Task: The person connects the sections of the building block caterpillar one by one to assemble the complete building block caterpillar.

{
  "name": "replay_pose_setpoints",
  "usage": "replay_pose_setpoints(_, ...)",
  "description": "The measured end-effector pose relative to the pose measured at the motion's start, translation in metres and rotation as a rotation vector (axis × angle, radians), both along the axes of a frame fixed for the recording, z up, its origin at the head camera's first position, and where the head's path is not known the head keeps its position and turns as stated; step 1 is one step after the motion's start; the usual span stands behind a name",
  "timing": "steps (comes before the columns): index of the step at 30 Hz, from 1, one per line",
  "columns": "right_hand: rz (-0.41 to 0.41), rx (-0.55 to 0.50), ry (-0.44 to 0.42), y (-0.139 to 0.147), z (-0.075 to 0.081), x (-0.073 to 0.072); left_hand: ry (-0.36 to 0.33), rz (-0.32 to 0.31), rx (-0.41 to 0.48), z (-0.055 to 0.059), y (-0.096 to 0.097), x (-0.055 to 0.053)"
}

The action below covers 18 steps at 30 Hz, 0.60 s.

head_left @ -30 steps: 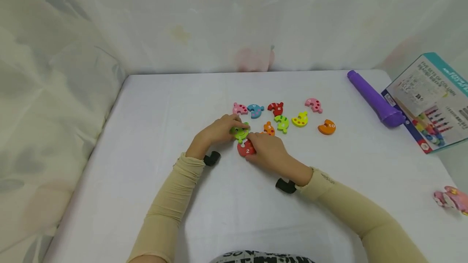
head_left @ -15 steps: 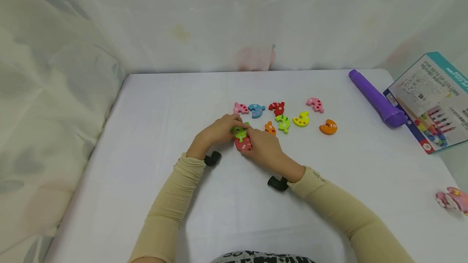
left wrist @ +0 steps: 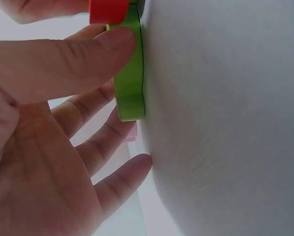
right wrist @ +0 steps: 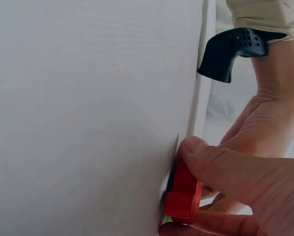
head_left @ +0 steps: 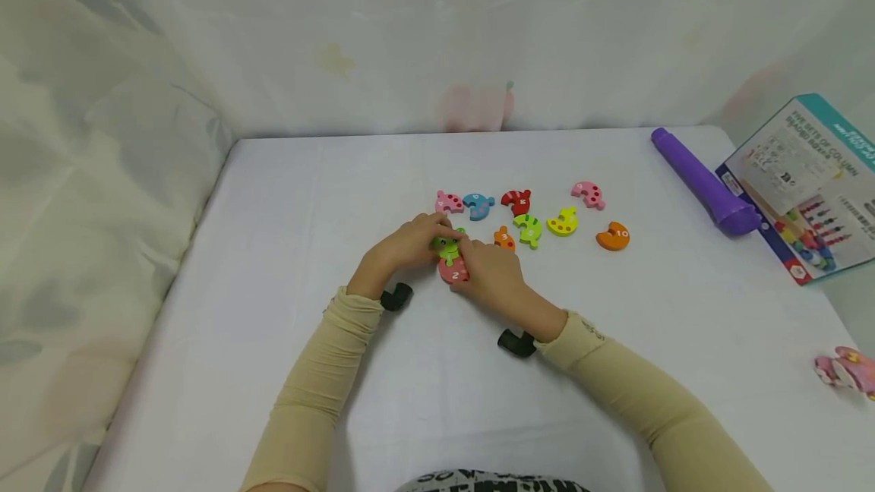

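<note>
Holding green frog (head_left: 447, 247) against red piece (head_left: 452, 272); box (head_left: 800, 188) beside purple stick (head_left: 701, 179).

Two hands, the left hand (head_left: 410, 243) and the right hand (head_left: 495, 279), hold two pieces: one green frog-faced piece (head_left: 446, 247) and one red piece marked 2 (head_left: 453, 272). Eight more lie beyond the hands or beside the right one: two pink pieces (head_left: 588, 194), two orange pieces (head_left: 613, 236), one blue piece (head_left: 478, 206), one striped red piece (head_left: 516, 202), one striped green piece (head_left: 528, 231), one yellow piece (head_left: 562, 222). Well to the right hand's right are one purple tube (head_left: 706, 184), one box (head_left: 807, 187) and one pink object (head_left: 848, 372).
</note>
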State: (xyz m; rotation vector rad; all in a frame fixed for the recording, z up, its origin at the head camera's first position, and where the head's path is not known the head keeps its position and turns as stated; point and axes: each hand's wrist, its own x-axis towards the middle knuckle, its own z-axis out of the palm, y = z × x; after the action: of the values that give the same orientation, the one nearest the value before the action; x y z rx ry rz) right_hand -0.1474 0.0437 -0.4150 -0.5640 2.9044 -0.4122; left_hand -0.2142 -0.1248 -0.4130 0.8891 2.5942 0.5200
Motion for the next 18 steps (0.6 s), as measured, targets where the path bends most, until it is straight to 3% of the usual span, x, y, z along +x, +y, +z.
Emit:
replay_pose_setpoints(12,0.018,0.001,0.015,0.002,-0.001,0.001,-0.005,0.02,0.017,-0.003,-0.002,0.001)
replay_pose_setpoints(18,-0.022,-0.025,0.02,0.017,0.0,-0.007,0.009,-0.006,0.037,-0.004,-0.002,0.0)
